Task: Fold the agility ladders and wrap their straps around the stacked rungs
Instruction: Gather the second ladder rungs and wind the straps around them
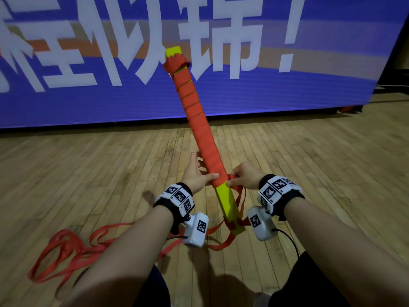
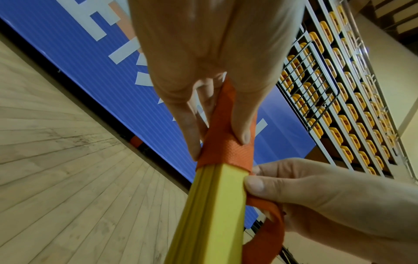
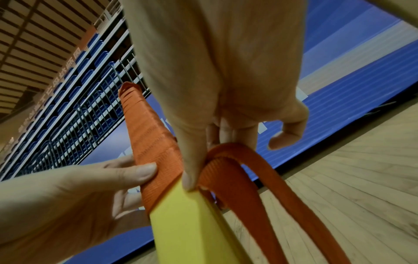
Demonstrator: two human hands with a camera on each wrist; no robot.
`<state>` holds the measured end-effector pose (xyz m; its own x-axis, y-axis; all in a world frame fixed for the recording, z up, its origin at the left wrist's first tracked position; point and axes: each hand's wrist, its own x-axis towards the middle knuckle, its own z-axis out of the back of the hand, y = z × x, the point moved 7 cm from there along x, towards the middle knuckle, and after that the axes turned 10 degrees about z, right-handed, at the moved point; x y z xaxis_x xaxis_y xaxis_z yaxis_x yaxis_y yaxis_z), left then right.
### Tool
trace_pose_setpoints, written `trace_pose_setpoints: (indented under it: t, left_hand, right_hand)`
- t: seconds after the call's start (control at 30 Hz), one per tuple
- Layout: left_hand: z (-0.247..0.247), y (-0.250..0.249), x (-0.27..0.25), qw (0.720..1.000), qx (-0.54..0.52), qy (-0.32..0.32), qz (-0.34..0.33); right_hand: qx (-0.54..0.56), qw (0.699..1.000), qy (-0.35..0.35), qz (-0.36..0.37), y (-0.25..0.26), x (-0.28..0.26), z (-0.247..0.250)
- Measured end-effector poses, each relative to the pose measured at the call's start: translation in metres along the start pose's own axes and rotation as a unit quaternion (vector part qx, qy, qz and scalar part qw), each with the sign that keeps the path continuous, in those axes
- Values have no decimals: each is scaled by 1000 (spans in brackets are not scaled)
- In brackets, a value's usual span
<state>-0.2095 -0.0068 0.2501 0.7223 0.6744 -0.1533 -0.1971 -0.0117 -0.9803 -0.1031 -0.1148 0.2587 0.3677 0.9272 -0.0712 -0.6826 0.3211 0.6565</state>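
A stack of yellow ladder rungs [image 1: 228,200] stands tilted in front of me, its far end up. Orange strap [image 1: 199,122] is wound round most of its length. My left hand [image 1: 197,173] grips the wrapped stack near the lowest turn, thumb across the strap [image 2: 228,151]. My right hand [image 1: 243,177] pinches the loose orange strap [image 3: 228,171] against the stack's right edge, just below the last turn. More loose strap [image 1: 68,251] trails from the near end onto the floor at the left.
Wooden plank floor [image 1: 309,162] lies all around. A large blue banner with white characters [image 1: 132,63] stands close behind the stack. Stadium seating [image 2: 339,107] with railings rises beyond.
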Motion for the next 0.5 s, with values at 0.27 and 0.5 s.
trace_pose_setpoints:
  t: [0.27, 0.5]
  left_hand:
    - [4, 0, 1, 1000, 19, -20, -11]
    - [3, 2, 2, 1000, 23, -18, -10]
  right_hand:
    - [29, 999, 37, -18, -4, -2, -4]
    - [47, 996, 53, -62, -7, -3, -5]
